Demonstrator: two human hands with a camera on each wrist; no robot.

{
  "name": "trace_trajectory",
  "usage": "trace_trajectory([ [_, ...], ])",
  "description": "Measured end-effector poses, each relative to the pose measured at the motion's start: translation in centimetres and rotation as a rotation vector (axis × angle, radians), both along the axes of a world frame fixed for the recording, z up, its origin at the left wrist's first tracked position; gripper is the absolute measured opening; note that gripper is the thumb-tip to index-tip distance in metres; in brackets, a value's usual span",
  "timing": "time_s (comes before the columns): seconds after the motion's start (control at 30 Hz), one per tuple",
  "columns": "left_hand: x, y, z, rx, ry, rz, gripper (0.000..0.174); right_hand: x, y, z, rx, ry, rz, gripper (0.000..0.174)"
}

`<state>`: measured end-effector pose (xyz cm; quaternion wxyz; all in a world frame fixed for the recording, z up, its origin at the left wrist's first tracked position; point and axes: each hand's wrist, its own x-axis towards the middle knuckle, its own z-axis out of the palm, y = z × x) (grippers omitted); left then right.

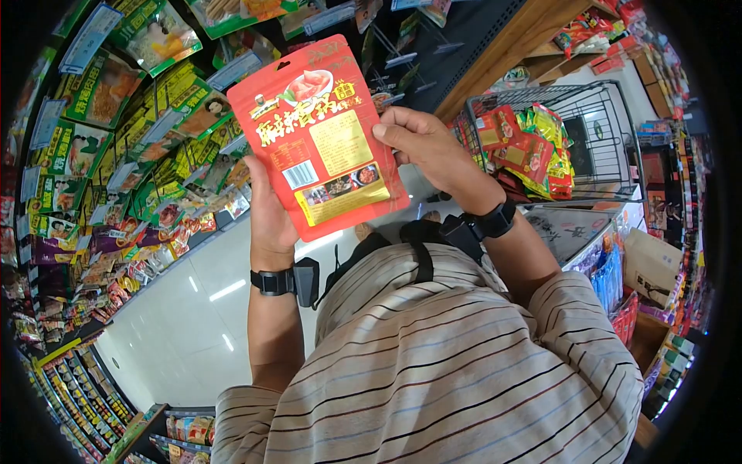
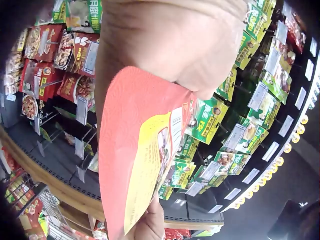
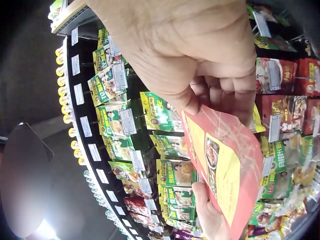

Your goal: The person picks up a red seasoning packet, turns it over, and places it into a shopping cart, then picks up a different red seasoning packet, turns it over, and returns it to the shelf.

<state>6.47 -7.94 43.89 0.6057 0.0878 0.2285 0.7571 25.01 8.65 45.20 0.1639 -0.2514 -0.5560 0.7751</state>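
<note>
A red seasoning pouch (image 1: 309, 147) is held up in front of the body between both hands, its printed side with a yellow text panel and barcode facing the head camera. At its lower left edge, the left hand (image 1: 272, 213) grips it, the thumb along the edge and the other fingers hidden behind. The right hand (image 1: 429, 147) pinches the right edge between thumb and curled fingers, as the right wrist view also shows at the pouch's corner (image 3: 225, 160). In the left wrist view the pouch (image 2: 125, 140) bows slightly.
Hanging racks of green and yellow packets (image 1: 85, 155) with price tags line the left side. A wire shopping cart (image 1: 610, 147) at the right holds several red and green pouches (image 1: 533, 151). A wooden shelf edge (image 1: 502, 50) runs above, and pale tiled floor (image 1: 185, 332) shows below left.
</note>
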Motion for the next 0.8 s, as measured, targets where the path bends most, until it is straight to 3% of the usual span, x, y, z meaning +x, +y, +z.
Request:
trace_trajectory([
  [0.8,-0.7,-0.3,0.0,-0.001,0.002,0.02,0.077,-0.9,0.1,0.4,-0.033,-0.028,0.013,0.021],
])
